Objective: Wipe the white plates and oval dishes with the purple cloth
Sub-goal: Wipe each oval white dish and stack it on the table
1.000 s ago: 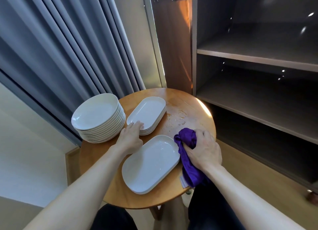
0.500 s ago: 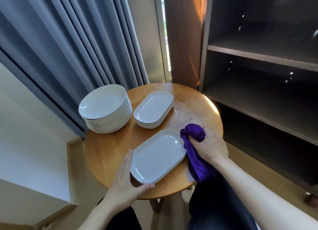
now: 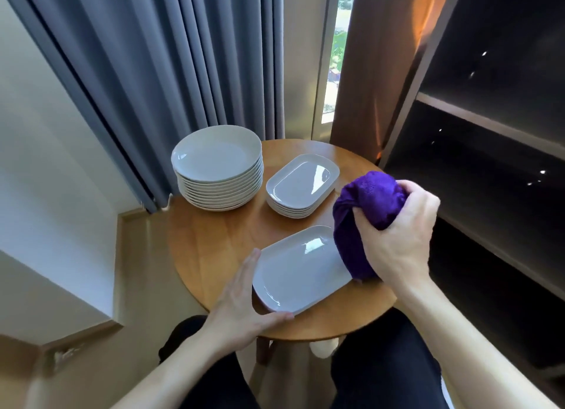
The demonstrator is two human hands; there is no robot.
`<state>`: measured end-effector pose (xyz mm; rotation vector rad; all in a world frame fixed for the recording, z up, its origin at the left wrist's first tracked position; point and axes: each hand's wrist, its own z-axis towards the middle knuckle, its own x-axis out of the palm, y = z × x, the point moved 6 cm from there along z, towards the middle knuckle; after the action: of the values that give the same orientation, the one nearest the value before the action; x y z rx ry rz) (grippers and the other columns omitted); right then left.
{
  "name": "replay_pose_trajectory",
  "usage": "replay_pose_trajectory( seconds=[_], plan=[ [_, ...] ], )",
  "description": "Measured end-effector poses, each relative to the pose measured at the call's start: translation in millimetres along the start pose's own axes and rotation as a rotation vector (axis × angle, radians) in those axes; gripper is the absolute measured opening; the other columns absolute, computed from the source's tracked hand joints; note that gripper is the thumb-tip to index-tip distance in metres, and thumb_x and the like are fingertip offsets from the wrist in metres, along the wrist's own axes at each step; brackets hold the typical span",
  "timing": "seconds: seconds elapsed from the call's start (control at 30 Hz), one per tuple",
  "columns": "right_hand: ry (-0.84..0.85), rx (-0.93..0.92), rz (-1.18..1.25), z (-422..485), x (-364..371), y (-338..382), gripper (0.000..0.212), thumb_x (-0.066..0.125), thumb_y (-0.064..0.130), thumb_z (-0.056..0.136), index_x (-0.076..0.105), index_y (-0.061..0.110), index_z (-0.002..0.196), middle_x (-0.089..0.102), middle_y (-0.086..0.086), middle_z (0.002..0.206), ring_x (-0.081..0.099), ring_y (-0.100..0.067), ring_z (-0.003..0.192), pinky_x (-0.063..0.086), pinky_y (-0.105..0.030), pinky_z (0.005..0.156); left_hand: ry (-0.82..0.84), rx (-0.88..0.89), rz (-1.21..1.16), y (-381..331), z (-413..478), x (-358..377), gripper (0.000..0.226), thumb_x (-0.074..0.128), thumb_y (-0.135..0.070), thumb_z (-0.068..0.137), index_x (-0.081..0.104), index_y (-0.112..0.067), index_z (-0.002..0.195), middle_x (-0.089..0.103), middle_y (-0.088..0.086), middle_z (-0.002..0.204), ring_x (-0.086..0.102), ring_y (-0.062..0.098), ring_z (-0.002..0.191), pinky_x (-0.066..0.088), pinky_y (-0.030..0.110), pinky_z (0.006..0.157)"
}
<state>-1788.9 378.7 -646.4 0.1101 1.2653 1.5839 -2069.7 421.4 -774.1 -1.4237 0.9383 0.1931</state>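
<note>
One white oval dish [image 3: 298,271] lies alone at the front of the round wooden table [image 3: 214,243]. My left hand [image 3: 244,307] cradles its near left corner, fingers straight along the rim and thumb under the front edge. My right hand [image 3: 397,234] grips the bunched purple cloth [image 3: 363,213], lifted above the dish's right end with a tail hanging down onto it. Behind stand a stack of oval dishes [image 3: 301,184] and, at the back left, a taller stack of round white plates [image 3: 217,164].
Grey curtains [image 3: 171,66] hang right behind the plate stack. A dark shelf unit [image 3: 495,151] stands close on the right of the table. My dark-trousered knees [image 3: 382,362] sit under the table's front edge.
My right hand has lifted the cloth off the table and brought it over the dish's right end. My left hand has slid along the near corner of the dish. The view has tilted.
</note>
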Motion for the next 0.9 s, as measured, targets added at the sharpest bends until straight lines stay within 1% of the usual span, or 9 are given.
replay_pose_trajectory(
  seconds=[0.1,0.17,0.23,0.43,0.53,0.63,0.7,0.77,0.9],
  plan=[
    [0.269,-0.097,-0.332,-31.4,27.7,5.5,0.077,0.081,0.055,0.074,0.049,0.020,0.135,0.051,-0.005,0.131,0.052,-0.025,0.116,0.050,-0.044,0.093,0.002,0.004,0.014,0.7,-0.4,1.5,0.137,0.071,-0.092,0.050,-0.011,-0.056,0.154,-0.004,-0.039,0.160,0.010,-0.003,0.152,0.017,0.031,0.125],
    [0.565,-0.205,-0.691,-67.0,53.1,1.2,0.073,0.072,0.059,0.079,0.043,0.023,0.136,0.049,-0.002,0.133,0.048,-0.025,0.120,0.045,-0.041,0.096,0.005,0.020,0.022,0.4,-1.1,1.2,0.133,0.071,-0.091,0.052,-0.013,-0.062,0.150,-0.008,-0.045,0.157,0.007,-0.007,0.150,0.017,0.031,0.126],
    [0.663,-0.293,-0.823,-85.5,60.9,1.2,0.067,0.060,0.069,0.079,0.043,0.025,0.127,0.048,0.001,0.124,0.048,-0.024,0.116,0.043,-0.038,0.090,0.002,0.028,0.026,-0.5,-1.6,0.0,0.131,0.072,-0.091,0.052,-0.016,-0.066,0.146,-0.011,-0.051,0.150,0.007,-0.009,0.148,0.018,0.030,0.125],
    [0.900,-0.204,-0.425,-67.7,50.6,11.3,0.076,0.031,0.102,0.067,0.061,0.038,0.096,0.055,0.018,0.093,0.053,-0.003,0.088,0.047,-0.025,0.072,-0.027,0.021,0.028,-0.6,0.3,-0.3,0.135,0.068,-0.096,0.049,-0.006,-0.054,0.154,0.006,-0.031,0.165,0.019,-0.001,0.150,0.024,0.028,0.121],
    [0.778,-0.201,-0.289,-52.5,44.0,2.7,0.070,0.035,0.093,0.078,0.060,0.047,0.123,0.052,0.021,0.124,0.048,0.001,0.115,0.046,-0.031,0.098,-0.047,0.033,0.033,-1.2,0.3,-0.6,0.138,0.068,-0.096,0.048,-0.002,-0.048,0.157,0.009,-0.027,0.167,0.019,-0.002,0.151,0.022,0.026,0.121],
    [0.870,-0.161,-0.517,-60.8,57.9,-23.3,0.081,0.039,0.086,0.086,0.019,0.052,0.157,0.014,0.008,0.167,0.008,-0.024,0.156,0.012,-0.051,0.127,-0.051,0.046,0.039,-2.7,1.6,0.0,0.138,0.071,-0.094,0.049,0.000,-0.047,0.157,0.012,-0.026,0.166,0.021,0.000,0.150,0.025,0.029,0.122],
    [0.946,-0.169,-0.570,-77.0,71.6,-33.2,0.086,0.027,0.090,0.084,0.012,0.050,0.158,0.003,0.005,0.173,-0.011,-0.024,0.159,-0.008,-0.055,0.127,-0.046,0.044,0.037,-2.5,2.6,0.5,0.138,0.073,-0.093,0.048,-0.001,-0.049,0.156,0.014,-0.026,0.165,0.023,0.001,0.150,0.026,0.031,0.122],
    [0.940,-0.213,-0.586,-87.0,82.8,-28.8,0.095,0.014,0.096,0.077,0.014,0.047,0.158,0.007,0.002,0.173,-0.009,-0.026,0.159,-0.017,-0.055,0.123,-0.039,0.041,0.032,-0.6,3.0,0.1,0.137,0.075,-0.090,0.049,-0.002,-0.051,0.155,0.015,-0.025,0.165,0.024,0.004,0.150,0.028,0.033,0.122],
    [0.943,-0.278,-0.617,-98.9,101.1,-8.8,0.097,0.014,0.090,0.077,0.024,0.035,0.157,0.019,-0.005,0.171,0.005,-0.032,0.159,-0.014,-0.053,0.124,-0.043,0.031,0.010,2.6,3.4,0.0,0.137,0.079,-0.085,0.048,-0.003,-0.055,0.154,0.016,-0.026,0.165,0.027,0.005,0.148,0.028,0.031,0.120]
  ],
)
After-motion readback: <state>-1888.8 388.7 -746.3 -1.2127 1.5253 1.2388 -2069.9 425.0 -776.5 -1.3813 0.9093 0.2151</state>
